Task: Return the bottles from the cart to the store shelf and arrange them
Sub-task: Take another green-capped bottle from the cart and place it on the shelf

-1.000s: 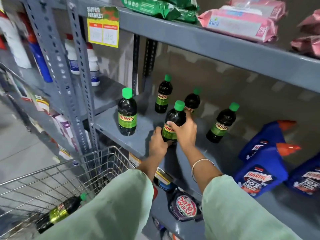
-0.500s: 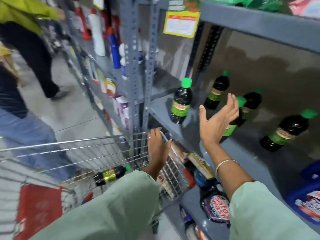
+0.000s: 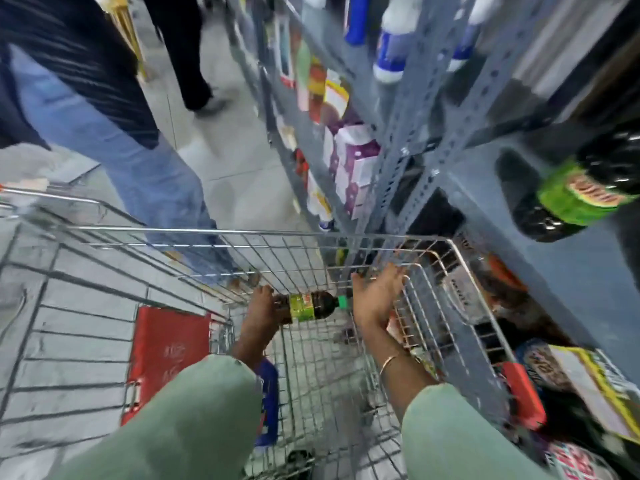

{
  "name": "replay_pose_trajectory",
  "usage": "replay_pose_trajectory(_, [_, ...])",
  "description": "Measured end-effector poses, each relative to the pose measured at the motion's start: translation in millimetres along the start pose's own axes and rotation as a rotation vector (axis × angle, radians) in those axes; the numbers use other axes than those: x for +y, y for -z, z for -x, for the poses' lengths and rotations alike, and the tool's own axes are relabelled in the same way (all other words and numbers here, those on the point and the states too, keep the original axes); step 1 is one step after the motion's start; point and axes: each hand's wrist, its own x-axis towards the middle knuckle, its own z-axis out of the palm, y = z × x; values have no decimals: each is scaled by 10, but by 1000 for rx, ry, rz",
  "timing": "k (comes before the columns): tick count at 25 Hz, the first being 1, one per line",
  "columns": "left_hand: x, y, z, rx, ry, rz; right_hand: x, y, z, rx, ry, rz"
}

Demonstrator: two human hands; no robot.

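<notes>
Inside the wire shopping cart point(image 3: 221, 233), left hand point(image 3: 261, 311) grips a dark, green-labelled plastic bottle point(image 3: 308, 306) at its base, right hand point(image 3: 375, 299) spread wide beside the cap; full, likely heavy and slick, best held mid-body.

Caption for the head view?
Left hand grips a bottle in the cart; right hand open beside its cap.

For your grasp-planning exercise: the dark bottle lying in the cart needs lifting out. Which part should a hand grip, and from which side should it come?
Grip the dark bottle around its labelled body, coming down from above through the cart's open top. It lies on its side, cap toward the shelf, so the round middle is exposed. The left hand already closes on its base end; the right hand is open near the cap.
</notes>
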Motion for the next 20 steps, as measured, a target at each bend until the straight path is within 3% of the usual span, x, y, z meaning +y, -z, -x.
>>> replay_pose_trajectory(7, [-673,-454,-554,-166,-115,-185,838,-1152,-303,-270,-606,-116])
replay_pose_trajectory(12, [-833,-702,-676,-88,-201,-188,1041,-1452,-415,-279,-882,-348])
replay_pose_trajectory(15, [-843,-724,-690,-70,-221,-201,1039,-1438,-391,-269,-904,-485])
replay_pose_trajectory(20, [-616,-721,-371,-48,-175,-163,800,-1146,-308,-175,-730,-421])
